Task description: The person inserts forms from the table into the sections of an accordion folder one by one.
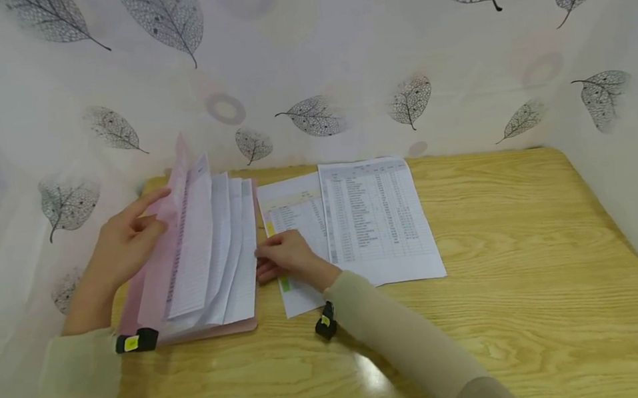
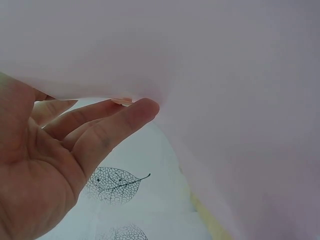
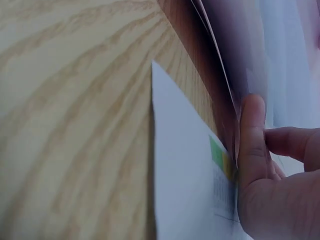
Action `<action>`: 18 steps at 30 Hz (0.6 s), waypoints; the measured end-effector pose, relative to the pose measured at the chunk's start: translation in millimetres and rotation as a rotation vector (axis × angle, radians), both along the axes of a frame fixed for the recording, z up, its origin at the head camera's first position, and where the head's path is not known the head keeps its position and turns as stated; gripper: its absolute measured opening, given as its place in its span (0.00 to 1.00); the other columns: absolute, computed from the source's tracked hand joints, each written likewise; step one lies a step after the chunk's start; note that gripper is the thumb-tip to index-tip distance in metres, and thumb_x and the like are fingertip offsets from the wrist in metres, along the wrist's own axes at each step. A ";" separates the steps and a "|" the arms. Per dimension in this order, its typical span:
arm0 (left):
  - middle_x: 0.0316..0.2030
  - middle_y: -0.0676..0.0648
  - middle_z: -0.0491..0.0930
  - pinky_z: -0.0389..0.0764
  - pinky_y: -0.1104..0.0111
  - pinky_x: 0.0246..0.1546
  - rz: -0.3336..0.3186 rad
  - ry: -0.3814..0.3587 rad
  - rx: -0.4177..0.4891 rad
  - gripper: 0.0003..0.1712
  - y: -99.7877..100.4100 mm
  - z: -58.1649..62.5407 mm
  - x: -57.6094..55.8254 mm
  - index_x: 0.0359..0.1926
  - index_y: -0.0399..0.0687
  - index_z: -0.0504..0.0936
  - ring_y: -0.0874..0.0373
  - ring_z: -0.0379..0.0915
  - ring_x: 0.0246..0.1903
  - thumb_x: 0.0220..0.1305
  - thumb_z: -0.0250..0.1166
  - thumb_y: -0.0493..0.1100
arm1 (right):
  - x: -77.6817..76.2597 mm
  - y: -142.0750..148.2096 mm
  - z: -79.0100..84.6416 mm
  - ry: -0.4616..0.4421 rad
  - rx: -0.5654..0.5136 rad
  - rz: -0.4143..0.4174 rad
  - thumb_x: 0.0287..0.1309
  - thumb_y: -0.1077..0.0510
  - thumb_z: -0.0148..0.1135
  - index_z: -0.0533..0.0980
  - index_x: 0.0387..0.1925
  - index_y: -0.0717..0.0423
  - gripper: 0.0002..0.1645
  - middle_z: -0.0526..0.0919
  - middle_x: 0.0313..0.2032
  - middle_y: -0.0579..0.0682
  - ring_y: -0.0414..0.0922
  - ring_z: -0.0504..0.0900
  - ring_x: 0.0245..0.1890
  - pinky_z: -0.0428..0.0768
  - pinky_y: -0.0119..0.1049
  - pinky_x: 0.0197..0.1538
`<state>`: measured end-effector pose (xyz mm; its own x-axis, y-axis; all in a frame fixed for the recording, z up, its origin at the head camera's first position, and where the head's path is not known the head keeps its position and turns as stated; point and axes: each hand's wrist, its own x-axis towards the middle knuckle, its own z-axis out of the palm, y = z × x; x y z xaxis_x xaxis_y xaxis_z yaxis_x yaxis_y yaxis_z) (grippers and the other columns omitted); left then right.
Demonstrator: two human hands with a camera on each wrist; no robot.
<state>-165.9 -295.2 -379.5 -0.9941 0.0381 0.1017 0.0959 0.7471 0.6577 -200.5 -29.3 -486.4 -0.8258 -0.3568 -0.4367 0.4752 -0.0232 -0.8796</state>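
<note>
- Pink folder (image 1: 233,328), resting on the wood-grain tabletop (image 1: 523,279), has its raised pink side (image 1: 161,263) tipped up and its white inner leaves (image 1: 193,256) fanned open.
- Two printed sheets lie to the folder's right: the nearer sheet (image 1: 297,215) just beside its edge, the farther sheet (image 1: 379,218) beyond that. Best to keep them out of the folder's sweep, since a swinging leaf could nudge the nearer one.
- Left grip (image 1: 120,249), at the folder's left, appears to pinch the raised pink side between thumb and fingers. A light, steady hold there should keep the side up without creasing it.
- Right grip (image 1: 293,256) touches the leaves at the folder's right edge, above the nearer sheet; I cannot tell whether it pinches one or merely braces them. Parting thin leaves calls for a fingertip slid between them, one at a time, as they probably cling.
- Green strip (image 1: 284,284) on the nearer sheet shows close to the folder's right edge, under the right grip; lifting the knuckles slightly would avoid dragging that paper.
</note>
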 end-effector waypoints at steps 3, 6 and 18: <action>0.47 0.36 0.81 0.71 0.72 0.32 0.004 -0.014 0.011 0.32 0.8 1.1 0.6 0.80 0.61 0.67 0.47 0.76 0.46 0.78 0.54 0.44 | 0.6 -1.8 -2.4 0.007 -0.007 0.019 0.68 0.67 0.62 0.82 0.50 0.76 0.14 0.87 0.27 0.59 0.44 0.86 0.20 0.89 0.39 0.32; 0.50 0.34 0.80 0.70 0.74 0.34 0.006 -0.022 0.027 0.32 1.4 1.4 1.3 0.80 0.61 0.67 0.40 0.74 0.55 0.78 0.53 0.44 | 1.3 -5.1 -3.8 0.006 -0.009 0.026 0.68 0.67 0.64 0.82 0.50 0.74 0.14 0.88 0.29 0.61 0.44 0.87 0.20 0.89 0.39 0.32; 0.37 0.40 0.78 0.70 0.72 0.30 -0.004 0.011 0.012 0.31 0.2 1.5 -0.2 0.79 0.58 0.68 0.51 0.75 0.46 0.78 0.53 0.42 | 2.3 -12.0 -2.3 0.004 -0.087 0.020 0.68 0.68 0.65 0.82 0.49 0.73 0.12 0.87 0.25 0.55 0.44 0.88 0.21 0.88 0.36 0.31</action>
